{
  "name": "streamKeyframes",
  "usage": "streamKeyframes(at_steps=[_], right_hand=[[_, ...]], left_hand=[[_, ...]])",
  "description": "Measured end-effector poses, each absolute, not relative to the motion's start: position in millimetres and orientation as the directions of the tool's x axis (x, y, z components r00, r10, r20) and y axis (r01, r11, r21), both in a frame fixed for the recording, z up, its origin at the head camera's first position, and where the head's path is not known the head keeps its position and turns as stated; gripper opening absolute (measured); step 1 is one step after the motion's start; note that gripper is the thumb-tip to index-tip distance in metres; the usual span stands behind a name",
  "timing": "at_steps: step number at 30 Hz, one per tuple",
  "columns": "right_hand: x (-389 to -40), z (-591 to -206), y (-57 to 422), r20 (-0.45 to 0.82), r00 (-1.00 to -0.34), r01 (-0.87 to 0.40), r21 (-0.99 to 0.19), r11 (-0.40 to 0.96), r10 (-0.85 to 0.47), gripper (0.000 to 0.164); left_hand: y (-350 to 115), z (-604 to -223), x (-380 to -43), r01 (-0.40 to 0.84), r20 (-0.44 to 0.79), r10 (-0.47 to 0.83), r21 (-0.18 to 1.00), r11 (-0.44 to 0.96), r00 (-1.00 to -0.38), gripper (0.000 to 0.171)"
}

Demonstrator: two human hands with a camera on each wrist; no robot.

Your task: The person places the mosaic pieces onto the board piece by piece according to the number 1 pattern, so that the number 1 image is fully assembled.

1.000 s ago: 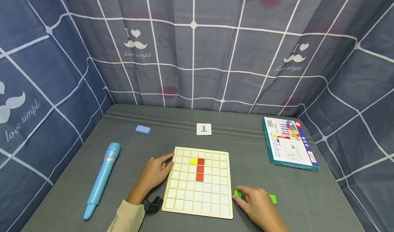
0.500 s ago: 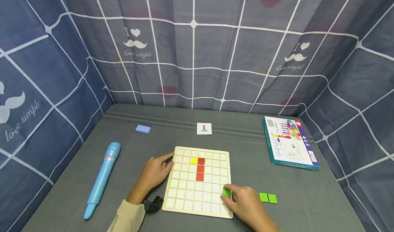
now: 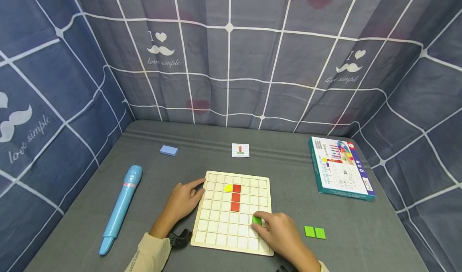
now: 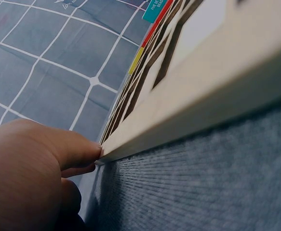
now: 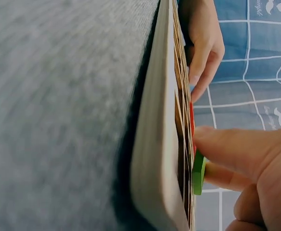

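A pale wooden grid board lies in front of me in the head view. In its upper cells are a yellow tile and a column of red tiles. My right hand pinches a green square tile between thumb and finger, over the lower right cells. In the right wrist view this green tile is tilted at the board's surface; I cannot tell whether it touches. My left hand rests its extended fingertips against the board's left edge, near the upper corner, also seen in the left wrist view.
Two green tiles lie right of the board. Behind it is a small pattern card. A blue block is at the back left, a light-blue cylindrical case at the left. A flat box lies at the back right.
My right hand has carried the green tile leftward from the table beside the board to over its lower right cells. The left hand has stayed at the board's edge.
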State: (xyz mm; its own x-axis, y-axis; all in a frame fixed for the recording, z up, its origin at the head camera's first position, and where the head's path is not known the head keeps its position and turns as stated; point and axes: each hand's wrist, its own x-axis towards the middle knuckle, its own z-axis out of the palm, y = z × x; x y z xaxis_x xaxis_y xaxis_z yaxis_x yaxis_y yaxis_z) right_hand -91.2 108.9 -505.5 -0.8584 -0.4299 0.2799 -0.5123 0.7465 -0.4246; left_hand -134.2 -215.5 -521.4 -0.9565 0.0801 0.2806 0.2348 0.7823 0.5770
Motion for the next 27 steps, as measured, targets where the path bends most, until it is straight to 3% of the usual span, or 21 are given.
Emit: streamKeyframes(at_steps=[6,27], right_hand=[[-96.3,-505.9,99.8,0.280,-0.848,-0.530,-0.453,0.717,-0.451,0.021],[-110.1,-506.6,64.7,0.330,-0.755,-0.655,-0.364,0.662,-0.566,0.022]], left_hand=[[-216.0,-520.9,-134.0,0.241,0.287,0.081,0.581,0.777,-0.954,0.037],[-214.1,-520.7,-132.4,0.280,0.335,0.096,0.560,0.780,-0.937,0.035]])
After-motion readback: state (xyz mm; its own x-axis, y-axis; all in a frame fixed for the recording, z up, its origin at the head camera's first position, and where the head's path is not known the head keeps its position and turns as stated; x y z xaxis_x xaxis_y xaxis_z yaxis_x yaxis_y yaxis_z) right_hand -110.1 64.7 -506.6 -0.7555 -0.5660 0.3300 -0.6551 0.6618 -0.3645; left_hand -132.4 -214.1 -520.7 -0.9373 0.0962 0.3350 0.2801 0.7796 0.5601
